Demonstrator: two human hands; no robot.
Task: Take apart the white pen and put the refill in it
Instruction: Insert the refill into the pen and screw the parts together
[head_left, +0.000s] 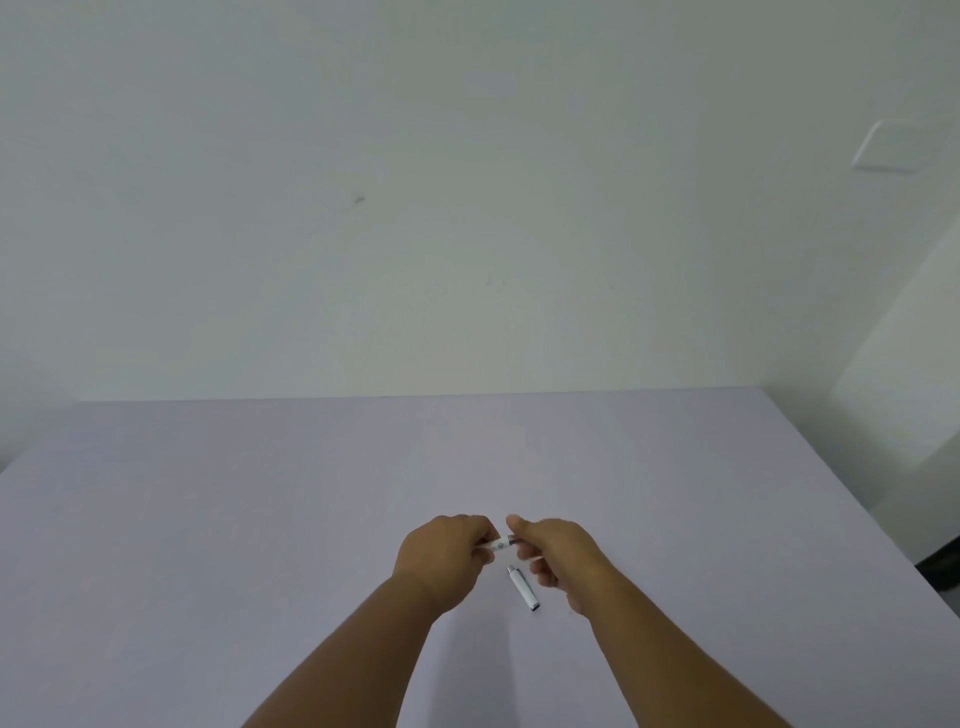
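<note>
Both hands meet above the middle of the table and hold the white pen body (500, 544) between them, lying roughly level. My left hand (447, 558) grips its left end and my right hand (558, 558) grips its right end, where a dark metal band shows by the thumb. Most of the pen body is hidden inside the fingers. A separate white pen cap (523, 588) with a dark tip and metal ring lies on the table just below the hands, pointing down-right. No refill is visible.
The pale lilac table (260, 519) reaches back to a white wall. Its right edge runs diagonally down toward the lower right, with a dark floor gap (940, 564) beyond it.
</note>
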